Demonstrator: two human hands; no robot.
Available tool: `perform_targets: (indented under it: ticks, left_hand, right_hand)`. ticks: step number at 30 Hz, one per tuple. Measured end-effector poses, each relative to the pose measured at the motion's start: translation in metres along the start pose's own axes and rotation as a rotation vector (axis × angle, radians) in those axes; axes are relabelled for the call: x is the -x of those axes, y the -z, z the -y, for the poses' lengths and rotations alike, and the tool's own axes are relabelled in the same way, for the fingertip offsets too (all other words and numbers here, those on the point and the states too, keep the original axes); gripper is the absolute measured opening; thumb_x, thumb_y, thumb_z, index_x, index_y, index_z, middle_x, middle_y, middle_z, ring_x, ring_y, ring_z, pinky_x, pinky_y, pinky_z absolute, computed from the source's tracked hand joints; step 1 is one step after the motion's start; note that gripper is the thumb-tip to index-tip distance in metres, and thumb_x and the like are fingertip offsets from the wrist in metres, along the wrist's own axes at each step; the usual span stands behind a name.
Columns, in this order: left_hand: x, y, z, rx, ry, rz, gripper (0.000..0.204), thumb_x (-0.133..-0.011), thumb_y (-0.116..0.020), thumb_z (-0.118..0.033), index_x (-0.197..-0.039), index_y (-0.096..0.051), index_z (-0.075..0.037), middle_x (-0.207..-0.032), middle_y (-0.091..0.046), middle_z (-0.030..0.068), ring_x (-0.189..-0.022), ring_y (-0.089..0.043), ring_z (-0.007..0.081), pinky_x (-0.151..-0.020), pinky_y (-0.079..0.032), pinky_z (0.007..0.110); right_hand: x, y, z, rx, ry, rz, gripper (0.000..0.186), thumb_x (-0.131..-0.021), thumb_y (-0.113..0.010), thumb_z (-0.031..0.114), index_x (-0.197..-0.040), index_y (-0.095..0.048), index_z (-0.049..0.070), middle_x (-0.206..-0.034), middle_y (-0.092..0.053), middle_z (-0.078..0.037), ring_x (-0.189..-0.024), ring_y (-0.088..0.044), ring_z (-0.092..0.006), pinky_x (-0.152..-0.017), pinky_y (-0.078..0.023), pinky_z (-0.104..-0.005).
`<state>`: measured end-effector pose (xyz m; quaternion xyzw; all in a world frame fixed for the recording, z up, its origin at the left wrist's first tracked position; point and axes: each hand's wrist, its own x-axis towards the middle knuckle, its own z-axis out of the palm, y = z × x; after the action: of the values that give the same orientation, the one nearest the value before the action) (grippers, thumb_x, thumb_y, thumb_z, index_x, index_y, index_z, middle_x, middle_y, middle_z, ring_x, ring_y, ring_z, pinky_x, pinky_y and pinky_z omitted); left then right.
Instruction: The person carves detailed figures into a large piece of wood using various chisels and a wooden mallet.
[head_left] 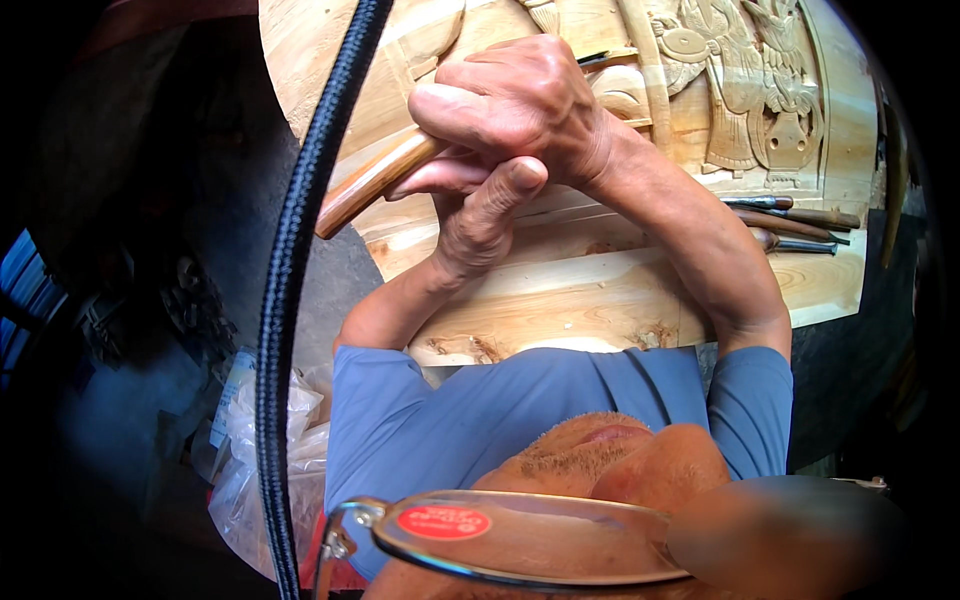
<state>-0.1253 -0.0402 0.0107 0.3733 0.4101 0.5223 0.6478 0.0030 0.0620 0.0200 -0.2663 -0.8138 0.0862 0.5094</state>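
My right hand (530,100) is closed in a fist around a carving chisel (375,182), whose smooth wooden handle sticks out to the left and slopes down toward me. Tucked just below it, my left hand (480,215) is closed against the same tool, its thumb raised against the right hand. Most of the left fingers are hidden. A thin dark piece (597,60) shows beyond the right wrist; whether it is the chisel's blade I cannot tell. Under both hands lies a pale wooden panel (600,290) with figures carved in relief (735,95) at the far right.
Several wooden-handled carving tools (795,222) lie on the panel's right side. A black braided cable (285,260) crosses the left of the view from top to bottom. Clear plastic bags (265,470) are down at the lower left. The panel's rounded edge (285,85) is at the left.
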Motion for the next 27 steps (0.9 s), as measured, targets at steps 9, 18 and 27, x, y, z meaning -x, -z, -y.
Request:
perform_targets:
  ticks: [9,18,27]
  left_hand:
    - [-0.007,0.016,0.017,0.093,-0.043,0.014,0.072,-0.094,-0.090,-0.038,-0.152,-0.047,-0.029,-0.152,-0.046,-0.0138,-0.153,-0.038,0.0104,-0.134,-0.025,0.042]
    - [-0.010,0.020,0.020,0.147,-0.042,0.019,0.078,-0.093,-0.092,-0.040,-0.155,-0.046,-0.030,-0.157,-0.047,-0.0146,-0.158,-0.035,0.0118,-0.137,-0.022,0.044]
    - [-0.009,0.005,0.003,0.121,0.086,0.038,0.079,-0.094,-0.092,-0.036,-0.158,-0.046,-0.029,-0.158,-0.046,-0.0148,-0.156,-0.034,0.0099,-0.135,-0.021,0.041]
  right_hand:
    - [0.004,-0.001,-0.002,0.072,-0.021,0.096,0.061,-0.093,-0.066,0.076,-0.080,-0.057,0.018,-0.063,-0.057,0.001,-0.055,-0.069,-0.0189,-0.046,-0.050,-0.0323]
    - [0.006,-0.002,-0.005,0.083,-0.020,0.084,0.058,-0.094,-0.065,0.076,-0.082,-0.061,0.019,-0.063,-0.057,0.001,-0.055,-0.069,-0.0183,-0.047,-0.051,-0.0322]
    - [-0.011,0.015,-0.002,0.147,0.042,0.064,0.055,-0.085,-0.079,0.065,-0.078,-0.059,0.015,-0.065,-0.048,0.000,-0.052,-0.059,-0.0196,-0.046,-0.046,-0.0342]
